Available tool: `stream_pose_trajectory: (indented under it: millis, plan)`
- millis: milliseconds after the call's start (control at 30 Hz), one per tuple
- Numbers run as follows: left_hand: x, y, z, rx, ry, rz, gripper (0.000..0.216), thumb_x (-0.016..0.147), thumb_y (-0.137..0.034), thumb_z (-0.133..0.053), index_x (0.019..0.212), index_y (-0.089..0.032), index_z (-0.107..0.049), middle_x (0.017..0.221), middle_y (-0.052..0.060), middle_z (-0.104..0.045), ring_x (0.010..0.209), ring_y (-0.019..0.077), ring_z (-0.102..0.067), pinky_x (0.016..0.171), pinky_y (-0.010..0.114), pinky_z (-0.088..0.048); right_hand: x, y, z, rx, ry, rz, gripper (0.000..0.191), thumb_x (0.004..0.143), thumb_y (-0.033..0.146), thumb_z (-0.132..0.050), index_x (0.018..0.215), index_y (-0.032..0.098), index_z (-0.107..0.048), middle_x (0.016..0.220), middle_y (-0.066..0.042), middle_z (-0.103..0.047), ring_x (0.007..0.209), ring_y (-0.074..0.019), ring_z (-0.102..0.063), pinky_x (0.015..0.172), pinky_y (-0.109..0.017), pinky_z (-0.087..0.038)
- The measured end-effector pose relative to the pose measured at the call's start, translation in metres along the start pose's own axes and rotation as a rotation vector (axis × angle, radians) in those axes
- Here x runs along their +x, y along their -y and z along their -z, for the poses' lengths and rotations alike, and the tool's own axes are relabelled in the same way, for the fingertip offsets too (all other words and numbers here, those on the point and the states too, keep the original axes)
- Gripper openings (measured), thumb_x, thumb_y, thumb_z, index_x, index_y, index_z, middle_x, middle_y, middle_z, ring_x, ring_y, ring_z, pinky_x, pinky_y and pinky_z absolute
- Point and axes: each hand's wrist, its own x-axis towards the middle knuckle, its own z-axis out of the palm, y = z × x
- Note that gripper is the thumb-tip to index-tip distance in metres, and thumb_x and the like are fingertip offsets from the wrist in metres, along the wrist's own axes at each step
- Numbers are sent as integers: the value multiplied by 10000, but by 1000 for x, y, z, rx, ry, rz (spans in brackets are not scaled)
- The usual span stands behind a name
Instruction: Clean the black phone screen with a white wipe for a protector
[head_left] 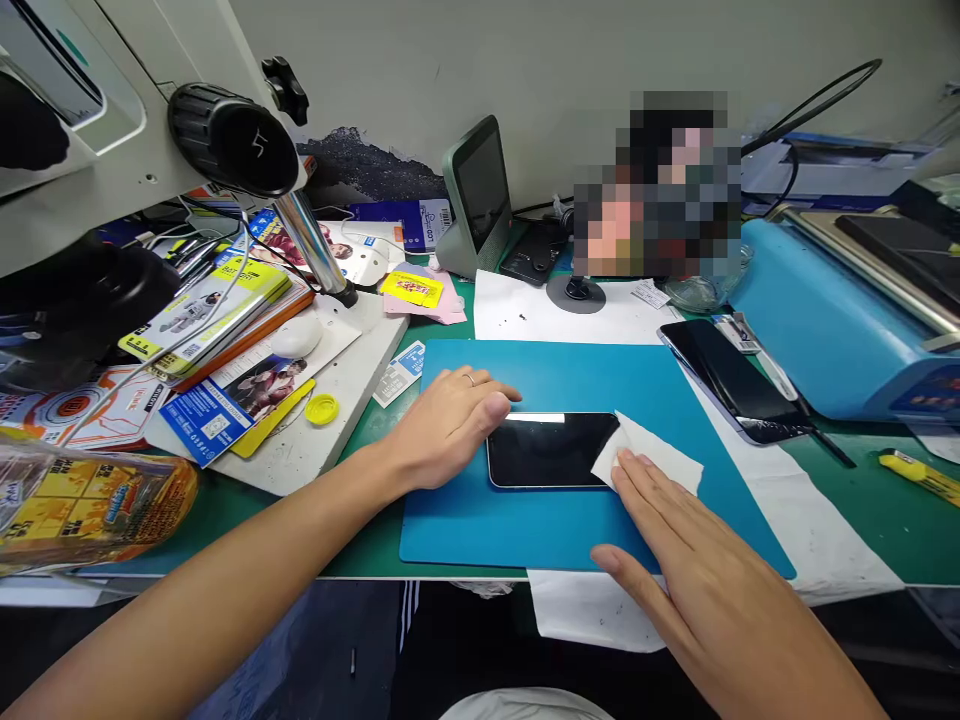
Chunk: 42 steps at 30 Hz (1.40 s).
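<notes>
A smartphone with a dark screen lies flat on the blue mat, a pale reflection along its upper left edge. My left hand, a ring on one finger, rests at the phone's left end. Its thumb is at the upper left corner and its index finger reaches out just beyond. At the phone's right end is a white wipe, partly over the screen. The fingers of my right hand are stretched out and lie flat on that wipe, the thumb spread away.
A microscope overhangs the left, above stacked boxes. A screen device stands at the back. To the right are another phone, a blue machine and a yellow cutter. A bagged package sits front left.
</notes>
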Motion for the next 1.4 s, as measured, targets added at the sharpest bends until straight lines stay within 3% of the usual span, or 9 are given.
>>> stream_pose_trajectory:
  millis: [200, 467, 700, 1000, 1233, 1400]
  plan:
    - [0, -3, 0, -18, -12, 18, 922, 983, -694, 50, 1213, -193, -689, 1025, 98, -684, 981, 282, -583, 942, 496, -423, 37, -15, -7, 22, 27, -39, 732, 1036, 578, -324, 1454, 6, -505, 1486, -220, -545, 1350, -327, -562, 1043, -450, -553]
    - [0, -2, 0, -23, 8, 12, 942, 970, -719, 44, 1246, -186, -682, 1050, 105, -681, 994, 285, -577, 918, 487, -412, 0, -10, 10, 0, -9, 89, 713, 1008, 611, -389, 1432, 53, -520, 1403, -197, -630, 1246, -339, -649, 978, -509, -587]
    - [0, -2, 0, -50, 0, 26, 886, 1002, -682, 14, 1225, -188, -686, 1050, 92, -678, 1000, 279, -577, 935, 485, -412, 30, -28, -7, 153, 86, 13, 786, 1010, 644, -323, 1583, 106, -330, 1578, -154, -448, 1452, -309, -441, 1133, -536, -456]
    - [0, -2, -1, -51, 9, 36, 912, 995, -691, 26, 1243, -178, -686, 1028, 99, -673, 991, 279, -575, 922, 478, -405, 2, -18, 4, 52, 37, 61, 740, 1008, 613, -391, 1516, 77, -437, 1486, -175, -559, 1344, -333, -570, 1040, -535, -540]
    - [0, -3, -1, -58, -27, 27, 959, 964, -726, 46, 1254, -164, -675, 1047, 107, -690, 1008, 292, -579, 930, 486, -409, 41, -17, -3, 164, 86, 8, 755, 987, 653, -406, 1468, 82, -524, 1488, -177, -559, 1370, -338, -541, 1080, -504, -519]
    - [1, -1, -3, -75, -62, 25, 956, 962, -733, 38, 1291, -166, -657, 1087, 106, -699, 1030, 286, -588, 957, 479, -419, 69, 17, 0, 295, 127, 108, 780, 960, 675, -444, 1466, 86, -530, 1514, -168, -538, 1412, -306, -499, 1152, -476, -459]
